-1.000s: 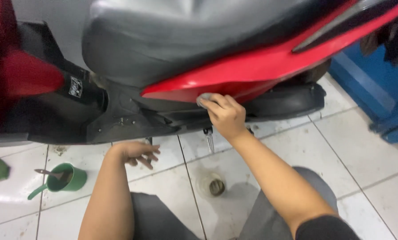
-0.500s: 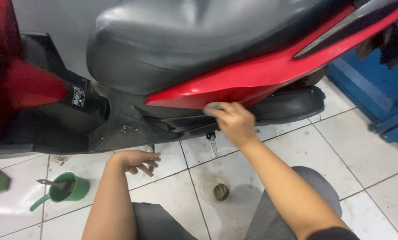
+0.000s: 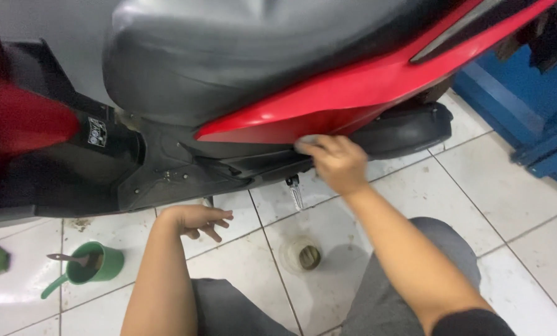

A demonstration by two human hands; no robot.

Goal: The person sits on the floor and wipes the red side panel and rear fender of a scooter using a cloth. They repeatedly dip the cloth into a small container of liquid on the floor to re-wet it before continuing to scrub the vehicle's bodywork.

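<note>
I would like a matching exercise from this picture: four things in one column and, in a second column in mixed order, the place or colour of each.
Things:
1. right hand
2. left hand
3. green cup
4. floor drain

Places:
A. set in the white tile between the person's knees
B. on the floor at the left, with a tool standing in it
C. pressing a grey cloth against the lower edge of the scooter's red side panel
D. low over the tiles, just below the black footboard panel, fingers curled, holding nothing

Pairs: 1-C, 2-D, 3-B, 4-A
</note>
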